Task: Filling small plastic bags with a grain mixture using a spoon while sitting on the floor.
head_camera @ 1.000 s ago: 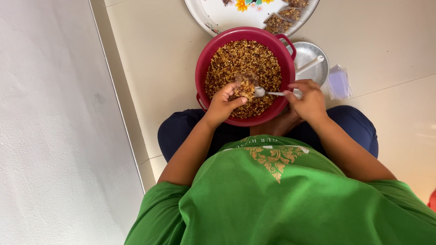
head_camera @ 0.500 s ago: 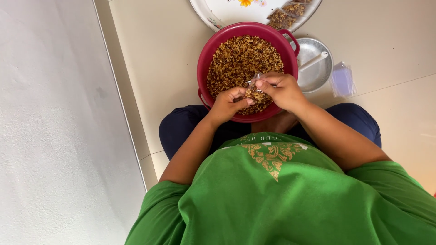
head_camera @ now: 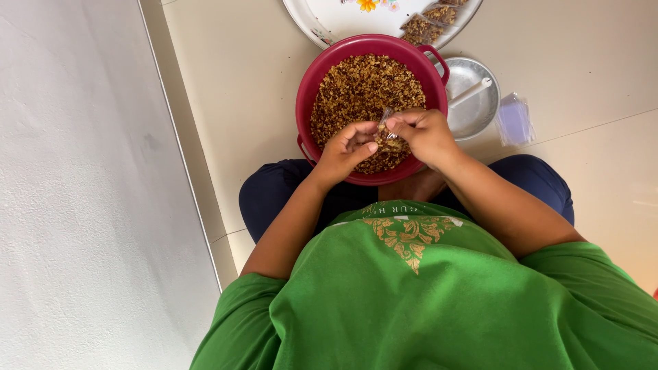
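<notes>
Pale tiled floor (head_camera: 260, 82) carries our things, with a white wall on the left. Between our knees stands a round dark-red plastic basin (head_camera: 322, 75) filled with brown roasted grain mix (head_camera: 356, 89). Above its near edge our left hand (head_camera: 346, 151) and right hand (head_camera: 425, 133) meet, both pinching a small clear plastic pouch (head_camera: 388, 131) partly filled with the mix. Just right of the basin lies a round steel plate (head_camera: 480, 109) holding a white spoon (head_camera: 471, 91); near it rests a stack of clear empty pouches (head_camera: 514, 120). Beyond the basin a white flowered tray (head_camera: 329, 20) bears filled pouches (head_camera: 428, 24)
</notes>
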